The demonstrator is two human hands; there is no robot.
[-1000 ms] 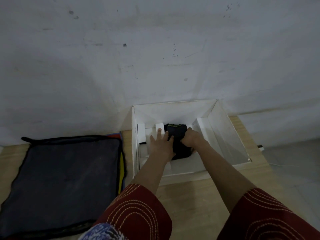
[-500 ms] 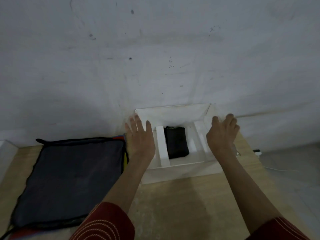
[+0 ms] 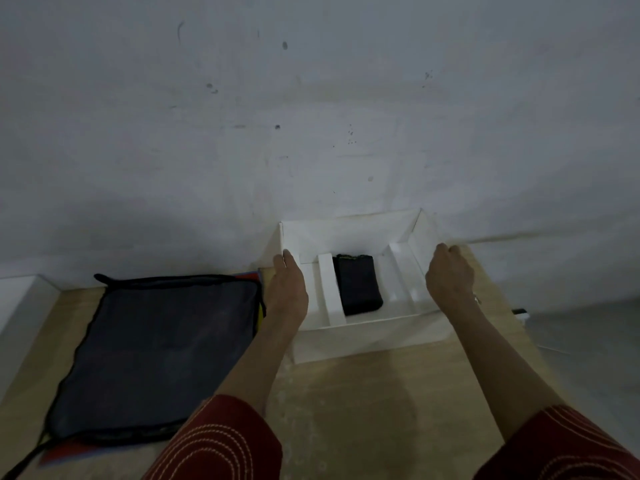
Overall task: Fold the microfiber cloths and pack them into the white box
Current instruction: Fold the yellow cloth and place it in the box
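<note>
Head view: one folded cloth (image 3: 358, 285) in one white box (image 3: 367, 336).

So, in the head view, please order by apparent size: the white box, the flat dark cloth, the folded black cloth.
1. flat dark cloth, though it lies nearer the camera
2. white box
3. folded black cloth
</note>
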